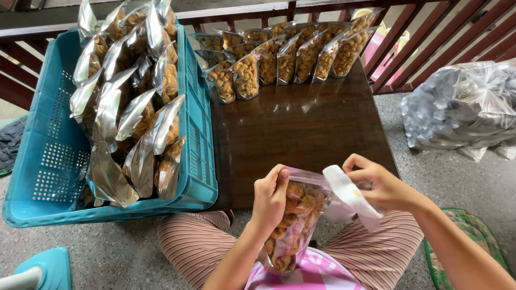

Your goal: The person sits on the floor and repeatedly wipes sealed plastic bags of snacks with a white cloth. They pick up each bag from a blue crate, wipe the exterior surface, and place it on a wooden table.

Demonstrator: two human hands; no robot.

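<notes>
Snack pouch (293,223) in both hands' grip.

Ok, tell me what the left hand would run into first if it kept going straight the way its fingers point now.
The left hand points up and away, toward the table. Past the pouch it grips, it would probably meet the bare dark tabletop first, well before the standing row of snack bags, though depth is hard to judge.

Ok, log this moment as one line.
left hand: holds snack pouch | right hand: holds white strip | teal crate: filled pouches | table: pouch rows
</notes>
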